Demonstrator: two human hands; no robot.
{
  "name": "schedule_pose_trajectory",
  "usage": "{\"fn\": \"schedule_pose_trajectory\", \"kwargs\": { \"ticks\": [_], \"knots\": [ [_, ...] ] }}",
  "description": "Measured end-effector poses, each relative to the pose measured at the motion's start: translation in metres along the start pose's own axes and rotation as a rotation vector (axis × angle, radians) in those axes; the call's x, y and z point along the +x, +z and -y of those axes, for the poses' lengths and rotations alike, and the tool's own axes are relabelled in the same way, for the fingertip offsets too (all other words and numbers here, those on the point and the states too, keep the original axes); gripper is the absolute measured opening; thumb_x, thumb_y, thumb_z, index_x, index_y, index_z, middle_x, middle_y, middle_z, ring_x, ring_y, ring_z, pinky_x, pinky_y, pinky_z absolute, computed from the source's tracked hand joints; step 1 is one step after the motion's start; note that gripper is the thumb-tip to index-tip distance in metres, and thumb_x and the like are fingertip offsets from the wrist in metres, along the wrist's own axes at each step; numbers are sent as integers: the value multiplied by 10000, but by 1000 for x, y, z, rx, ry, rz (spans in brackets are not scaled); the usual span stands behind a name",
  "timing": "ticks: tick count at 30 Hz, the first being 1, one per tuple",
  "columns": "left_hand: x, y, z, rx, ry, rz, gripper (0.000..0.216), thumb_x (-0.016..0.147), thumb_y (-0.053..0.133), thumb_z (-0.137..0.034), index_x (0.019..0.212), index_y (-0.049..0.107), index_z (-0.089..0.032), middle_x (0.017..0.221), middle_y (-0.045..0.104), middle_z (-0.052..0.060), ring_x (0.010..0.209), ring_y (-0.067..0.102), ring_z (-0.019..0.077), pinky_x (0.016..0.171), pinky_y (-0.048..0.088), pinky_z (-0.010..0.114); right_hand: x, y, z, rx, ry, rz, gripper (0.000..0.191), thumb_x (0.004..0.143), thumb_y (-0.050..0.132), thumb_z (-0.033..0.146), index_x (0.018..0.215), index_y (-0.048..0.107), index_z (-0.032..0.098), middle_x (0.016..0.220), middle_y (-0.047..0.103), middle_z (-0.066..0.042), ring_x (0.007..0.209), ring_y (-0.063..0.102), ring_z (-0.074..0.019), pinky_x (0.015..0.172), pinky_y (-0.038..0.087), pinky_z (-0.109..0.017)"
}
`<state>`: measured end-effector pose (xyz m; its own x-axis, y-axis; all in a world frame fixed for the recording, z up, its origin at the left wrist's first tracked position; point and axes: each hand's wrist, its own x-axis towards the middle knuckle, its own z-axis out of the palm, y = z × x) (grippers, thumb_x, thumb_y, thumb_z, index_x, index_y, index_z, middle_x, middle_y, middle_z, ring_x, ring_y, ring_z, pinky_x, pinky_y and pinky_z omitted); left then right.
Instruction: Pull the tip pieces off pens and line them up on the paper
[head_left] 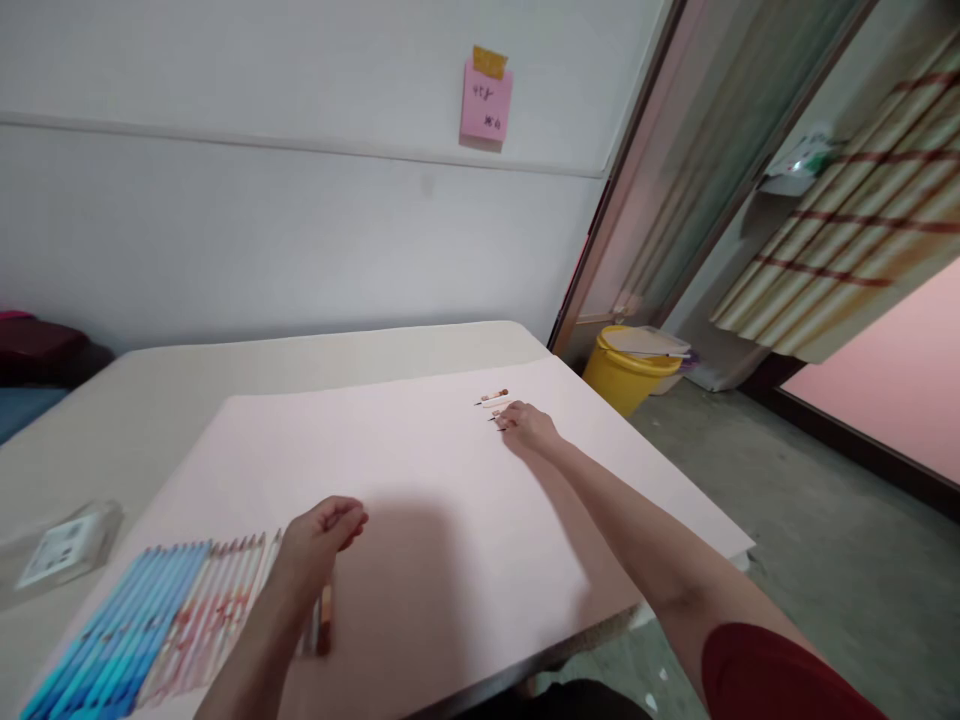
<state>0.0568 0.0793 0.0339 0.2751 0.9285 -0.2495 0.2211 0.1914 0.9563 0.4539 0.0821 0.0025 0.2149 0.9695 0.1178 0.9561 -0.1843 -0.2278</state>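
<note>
My left hand (326, 530) is raised over the near left of the pink sheet (360, 430), its fingers curled together and nothing showing in them. Below it a brown-ended pen (325, 618) lies partly covered by my wrist. To its left are a row of pink and white pens (225, 605) and a row of blue pens (131, 620), side by side. At the sheet's far right, my right hand (529, 425) has its fingers closed low over a slim pen (502, 430), whose dark tip points left. Just beyond lies another pen (493, 397) with a brown end.
The sheet covers much of a pale table (187, 370) against a white wall. A clear plastic packet (67, 550) with a label lies at the left. A pink note (486, 100) is taped to the wall. Beyond the right edge stands a yellow bucket (626, 375) on the floor.
</note>
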Motion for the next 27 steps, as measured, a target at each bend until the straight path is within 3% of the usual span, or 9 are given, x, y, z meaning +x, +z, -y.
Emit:
{"fn": "schedule_pose_trajectory", "kwargs": {
  "ticks": [5, 8, 12, 18, 22, 27],
  "knots": [
    [-2, -24, -16, -187, 33, -185, 367, 610, 717, -409, 837, 632, -133, 785, 682, 54, 768, 624, 165, 764, 474, 294, -20, -6, 47, 65, -41, -17, 265, 867, 417, 204, 1027, 628, 227, 1138, 586, -38, 941, 553, -166, 705, 400, -242],
    [-9, -36, -26, -225, 72, -249, 358, 592, 723, -394, 806, 633, -122, 726, 669, 49, 711, 613, 158, 719, 471, 291, -48, -10, 94, 198, -222, 4, 235, 866, 439, 217, 1010, 625, 221, 1084, 611, -44, 909, 569, -156, 732, 403, -248],
    [-15, -51, -28, -189, 128, -288, 334, 590, 709, -398, 770, 638, -125, 699, 659, 41, 678, 595, 145, 668, 445, 264, -94, -21, 163, 363, -463, 143, 230, 855, 465, 221, 1010, 635, 232, 1057, 615, -45, 899, 579, -147, 753, 414, -249],
    [-23, -64, -19, -16, 207, -238, 254, 646, 627, -368, 751, 641, -138, 625, 624, 18, 590, 549, 128, 583, 395, 244, -145, -17, 248, 306, -488, 293, 283, 854, 469, 246, 1103, 604, 242, 1066, 622, -46, 930, 586, -169, 771, 414, -259],
    [-33, -67, -18, 30, 231, -229, 236, 648, 603, -348, 756, 658, -145, 640, 634, 31, 606, 556, 142, 582, 402, 252, -162, 9, 279, 131, -470, 388, 333, 856, 440, 240, 1169, 547, 277, 1014, 606, -45, 851, 593, -177, 682, 402, -263],
    [-42, -73, -17, 59, 251, -248, 204, 661, 584, -329, 733, 659, -154, 632, 632, 26, 606, 552, 141, 583, 401, 250, -173, 35, 286, 61, -501, 387, 287, 879, 432, 323, 1151, 520, 299, 1020, 545, -43, 810, 561, -163, 604, 365, -239]
  ]
}}
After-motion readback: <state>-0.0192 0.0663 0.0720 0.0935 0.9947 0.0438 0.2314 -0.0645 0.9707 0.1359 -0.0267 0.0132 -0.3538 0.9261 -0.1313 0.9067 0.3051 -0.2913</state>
